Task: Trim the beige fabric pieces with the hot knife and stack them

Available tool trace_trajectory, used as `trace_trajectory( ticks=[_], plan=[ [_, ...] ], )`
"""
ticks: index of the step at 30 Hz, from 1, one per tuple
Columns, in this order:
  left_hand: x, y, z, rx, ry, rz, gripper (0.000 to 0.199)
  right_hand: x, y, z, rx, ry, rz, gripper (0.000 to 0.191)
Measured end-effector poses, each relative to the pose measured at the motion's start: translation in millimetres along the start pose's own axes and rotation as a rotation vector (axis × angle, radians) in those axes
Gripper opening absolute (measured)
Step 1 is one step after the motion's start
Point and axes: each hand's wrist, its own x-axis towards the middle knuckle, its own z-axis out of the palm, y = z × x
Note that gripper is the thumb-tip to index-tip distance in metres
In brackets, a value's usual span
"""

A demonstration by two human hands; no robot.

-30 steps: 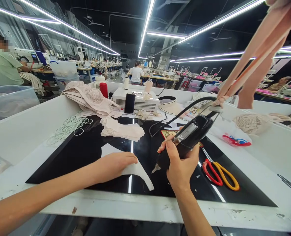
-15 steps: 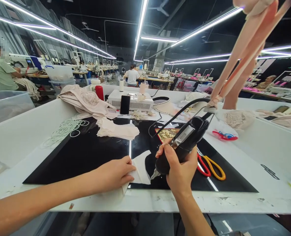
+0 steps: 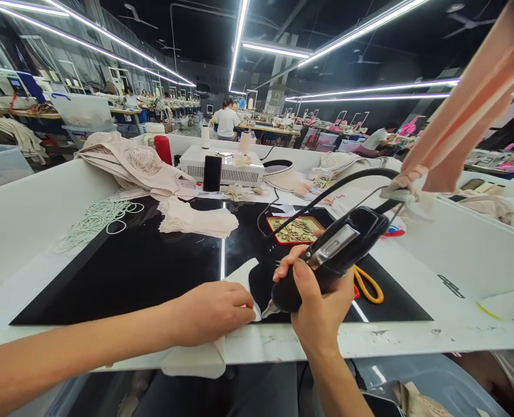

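My left hand [image 3: 216, 310] is closed on the near right corner of a thin white fabric piece [image 3: 243, 273], its fingertips pinching the edge. Part of the fabric hangs over the table's front edge below the wrist. In my right hand [image 3: 318, 307] is a black corded hand tool [image 3: 339, 249], gripped at a tilt. Its pointed metal tip [image 3: 269, 310] is down by the fabric's edge, close to the left fingertips; whether it touches cannot be made out. Beneath lies a glossy black mat [image 3: 109, 278]. Scissors [image 3: 370, 285] with yellow and red handles are partly hidden behind my right hand.
Farther back on the mat are stacked fabric pieces [image 3: 196, 219] and a red-rimmed tray [image 3: 275, 238] of small pale bits. Green cord loops [image 3: 94, 223] lie left. A phone [image 3: 212, 174] leans on a white vented box [image 3: 243, 171]. Pink fabric strips [image 3: 469, 98] suspend the tool.
My left hand has moved right along the fabric to its near corner, beside the tool tip. More fabric hangs over the front edge. The camera view has shifted slightly.
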Motion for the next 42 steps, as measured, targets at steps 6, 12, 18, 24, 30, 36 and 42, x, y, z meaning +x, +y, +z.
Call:
trace_trajectory(
  ticks=[6, 12, 18, 24, 30, 36, 42],
  plan=[
    [6, -11, 21.2, -0.011, 0.051, 0.162, 0.023, -1, 2, 2, 0.005, 0.029, -0.001, 0.032],
    [2, -16, 22.4, -0.043, 0.030, 0.110, 0.024, -3, 3, 3, -0.008, 0.022, -0.001, 0.029],
    [-2, -19, 24.2, -0.080, 0.038, 0.105, 0.024, -5, 4, 2, -0.034, 0.002, -0.031, 0.029],
    [-3, -18, 22.8, -0.072, 0.083, 0.068, 0.023, -6, 4, 2, -0.005, 0.002, -0.018, 0.031],
    [-6, -17, 19.2, -0.071, 0.058, 0.038, 0.023, -5, 6, 0, 0.019, 0.020, 0.006, 0.038],
    [-6, -15, 17.6, -0.091, 0.061, 0.027, 0.024, -5, 5, 2, 0.016, 0.020, -0.008, 0.032],
    [-8, -15, 14.4, -0.079, 0.059, 0.015, 0.024, -6, 3, 3, -0.023, 0.022, -0.022, 0.034]
  ],
)
